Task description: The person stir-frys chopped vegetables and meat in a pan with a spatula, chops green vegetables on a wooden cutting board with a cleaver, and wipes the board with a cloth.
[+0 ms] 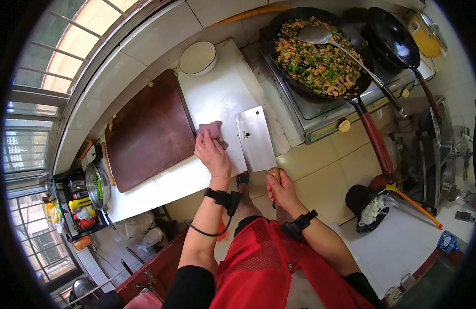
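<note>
My left hand (213, 156) has its fingers on a folded mauve cloth (210, 130), over the white countertop (215, 96) beside the cutting board. In my right hand (283, 191) is the wooden handle of a cleaver (257, 145). Its broad steel blade points away from me, the flat side up, with a few dark green scraps stuck on it. To the left lies a large brown cutting board (151, 131), its surface bare apart from small crumbs along the far edge.
A wok (367, 83) of chopped meat and greens, with a metal spatula (317, 35) in it, sits on the gas stove (311, 116). A white bowl (198, 58) stands behind. At far left are a metal pan (101, 193) with green vegetables and several bottles (83, 212). A black bin (359, 197) is at right.
</note>
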